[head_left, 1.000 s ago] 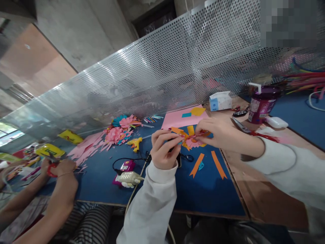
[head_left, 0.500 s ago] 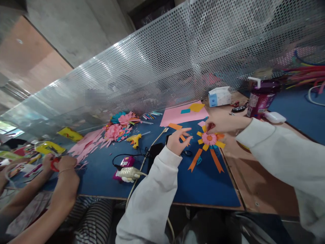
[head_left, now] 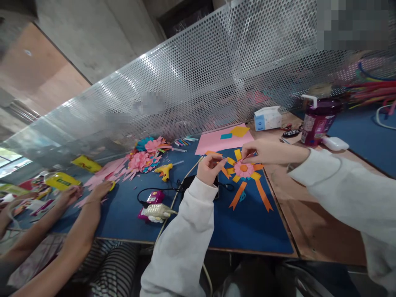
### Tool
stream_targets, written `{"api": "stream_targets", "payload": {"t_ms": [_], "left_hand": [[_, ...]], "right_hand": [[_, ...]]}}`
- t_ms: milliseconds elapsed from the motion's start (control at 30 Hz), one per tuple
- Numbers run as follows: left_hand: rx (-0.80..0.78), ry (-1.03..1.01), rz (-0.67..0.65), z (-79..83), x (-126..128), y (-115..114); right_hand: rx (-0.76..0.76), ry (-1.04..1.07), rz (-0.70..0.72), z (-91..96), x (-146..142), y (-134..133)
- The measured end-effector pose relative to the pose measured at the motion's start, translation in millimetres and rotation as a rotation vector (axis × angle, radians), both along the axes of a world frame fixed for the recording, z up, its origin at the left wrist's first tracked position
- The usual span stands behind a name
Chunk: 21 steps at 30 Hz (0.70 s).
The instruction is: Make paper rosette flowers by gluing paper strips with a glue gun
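Note:
A paper flower (head_left: 243, 169) with a pink middle, an orange centre and yellow and orange strips around it is by my hands, above the blue tabletop. My right hand (head_left: 258, 152) pinches its upper edge. Close to its left side, my left hand (head_left: 210, 168) has thumb and fingers drawn together; whatever lies between them is too small to make out. An orange paper strip (head_left: 227, 172) shows beside the left fingertips. Below the flower lie two notched orange paper tails (head_left: 238, 195) and a small blue paper piece (head_left: 243, 196).
Pink paper (head_left: 218, 142) lies behind my hands. A yellow glue gun (head_left: 164, 171), cables and a purple device (head_left: 154, 197) are to the left. A purple cup (head_left: 321, 121) and tissue pack (head_left: 267, 118) stand right. A co-worker's hands (head_left: 100, 192) work at far left.
The flower has shifted left with my right hand. My left thumb and fingers have closed together from a wider spread. The co-worker's hands have moved, one farther right.

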State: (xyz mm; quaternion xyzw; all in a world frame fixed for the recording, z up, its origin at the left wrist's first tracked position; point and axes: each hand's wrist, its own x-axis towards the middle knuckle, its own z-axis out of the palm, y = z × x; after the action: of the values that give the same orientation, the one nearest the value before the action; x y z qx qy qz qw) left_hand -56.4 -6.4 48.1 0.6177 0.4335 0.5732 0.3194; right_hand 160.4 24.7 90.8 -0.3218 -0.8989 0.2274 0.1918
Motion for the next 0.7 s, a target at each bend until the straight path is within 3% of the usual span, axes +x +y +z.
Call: {"api": "stream_targets", "payload": {"t_ms": [133,267,400,567,700], "left_hand": [[0.112,0.111,0.055,-1.9,-1,-1],[0.351,0.315,0.113,0.1,0,-10],[0.595,0.451,0.052,6.5,6,-21],[0.699,0.503,-0.02,9.4,13,-30],[0.695,0.523,0.021,8.7,14,-35]], "right_hand": [[0.044,0.093,-0.031,-12.0,-6,-4],[0.123,0.233,-0.058,-34.9,-6,-14],[0.288,0.297,-0.041,-43.2,0,-36],[0.246,0.337,-0.079,-40.1,2,-56],[0.264,0.354,-0.075,-40.2,1,-59]]}}
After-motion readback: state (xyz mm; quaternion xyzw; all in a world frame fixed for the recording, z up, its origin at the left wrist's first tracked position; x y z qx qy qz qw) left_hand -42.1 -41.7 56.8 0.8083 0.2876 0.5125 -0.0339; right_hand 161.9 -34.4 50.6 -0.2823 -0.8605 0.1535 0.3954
